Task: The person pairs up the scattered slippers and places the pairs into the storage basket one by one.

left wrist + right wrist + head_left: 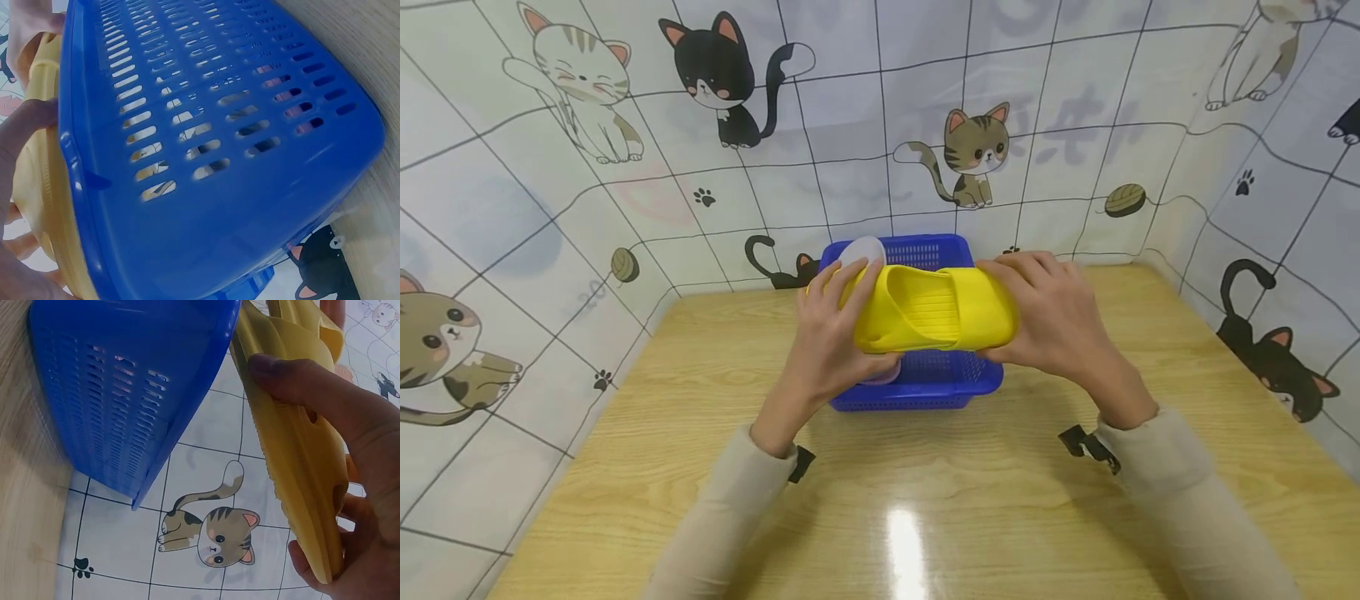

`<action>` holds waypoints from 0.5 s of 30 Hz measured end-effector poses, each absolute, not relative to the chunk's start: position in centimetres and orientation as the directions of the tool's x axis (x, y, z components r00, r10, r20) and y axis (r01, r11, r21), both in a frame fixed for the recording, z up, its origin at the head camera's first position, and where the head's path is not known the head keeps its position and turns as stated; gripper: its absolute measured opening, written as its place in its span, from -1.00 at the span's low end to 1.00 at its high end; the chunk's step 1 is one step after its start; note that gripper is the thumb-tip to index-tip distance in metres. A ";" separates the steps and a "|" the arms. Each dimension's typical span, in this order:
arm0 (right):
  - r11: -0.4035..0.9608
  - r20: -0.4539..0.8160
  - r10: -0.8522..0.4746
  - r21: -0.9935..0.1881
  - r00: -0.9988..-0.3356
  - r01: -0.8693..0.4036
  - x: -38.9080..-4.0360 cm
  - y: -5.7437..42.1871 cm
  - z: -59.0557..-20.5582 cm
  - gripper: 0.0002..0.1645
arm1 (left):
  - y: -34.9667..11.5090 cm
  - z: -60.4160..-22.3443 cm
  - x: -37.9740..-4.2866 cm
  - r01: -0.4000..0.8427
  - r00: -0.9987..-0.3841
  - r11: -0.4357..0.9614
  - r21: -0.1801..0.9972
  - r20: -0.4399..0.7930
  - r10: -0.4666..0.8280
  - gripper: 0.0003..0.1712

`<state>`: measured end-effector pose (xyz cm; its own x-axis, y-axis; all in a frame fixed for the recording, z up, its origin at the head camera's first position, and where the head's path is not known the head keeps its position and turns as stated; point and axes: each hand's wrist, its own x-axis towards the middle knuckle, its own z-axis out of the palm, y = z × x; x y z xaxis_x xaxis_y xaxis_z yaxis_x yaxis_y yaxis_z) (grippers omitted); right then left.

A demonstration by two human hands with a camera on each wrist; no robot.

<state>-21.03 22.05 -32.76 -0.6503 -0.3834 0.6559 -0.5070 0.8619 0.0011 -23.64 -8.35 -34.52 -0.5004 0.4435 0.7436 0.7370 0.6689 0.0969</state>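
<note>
A pair of yellow slippers (981,312), fitted together end to end, is held crosswise over a blue plastic basket (913,400). My left hand (831,329) grips the left end, fingers over the far side and thumb at the near side. At the other end my right hand (1048,312) grips with its thumb on the near edge and its fingers behind. In the right wrist view the thumb presses on the yellow slippers (300,462) close to the rim of the basket (125,387). The left wrist view shows the slippers (47,156) right beside the basket's rim.
Inside the basket a pale, rounded thing (865,250) stands up at the left, partly hidden by my left hand. The basket stands on a wood-grain table (715,417) near the back wall. A cat-print covering (850,108) encloses the back and sides.
</note>
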 end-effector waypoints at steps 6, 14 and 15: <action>0.861 0.660 -0.355 -0.043 -0.662 -0.506 -21.0 21.7 -32.8 0.30 | -8.3 -34.8 -23.7 0.751 -0.491 0.652 0.100 0.745 0.451 0.33; 0.850 0.696 -0.346 -0.051 -0.630 -0.524 -21.2 21.1 -33.0 0.25 | -8.0 -34.7 -23.6 0.752 -0.447 0.658 0.047 0.770 0.456 0.29; 0.850 0.697 -0.346 -0.051 -0.628 -0.525 -21.1 21.0 -32.9 0.25 | -8.1 -34.7 -23.6 0.752 -0.443 0.658 0.046 0.774 0.453 0.30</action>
